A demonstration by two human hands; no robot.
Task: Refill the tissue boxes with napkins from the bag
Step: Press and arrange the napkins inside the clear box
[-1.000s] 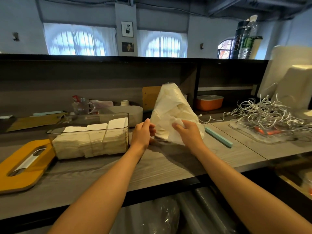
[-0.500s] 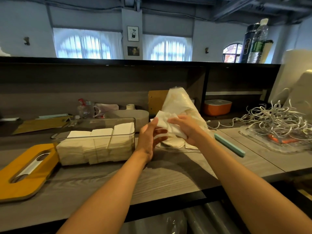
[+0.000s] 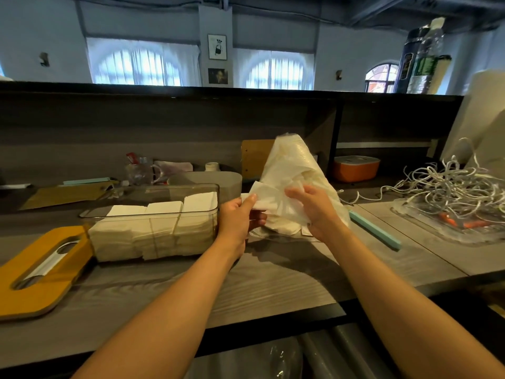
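Observation:
A clear plastic bag (image 3: 293,165) of white napkins stands upright on the grey counter (image 3: 273,283). In front of it both hands hold a small stack of napkins (image 3: 263,196). My left hand (image 3: 236,218) grips the stack's left end, thumb on top. My right hand (image 3: 314,207) grips its right side, against the bag. Left of the hands sits a transparent tissue box (image 3: 153,222), open on top and filled with three rows of folded napkins. Its orange lid (image 3: 41,269) with a slot lies flat at the far left.
A teal bar (image 3: 374,232) lies right of the bag. A tangle of white cable (image 3: 451,187) fills a clear tray at the right. An orange container (image 3: 355,168) sits in the back shelf. A grey oval box (image 3: 216,181), jars and a brown board stand behind the tissue box.
The right hand drew a stack of napkins out of the bag, and the left hand let go of the bag and took hold of the stack's left end.

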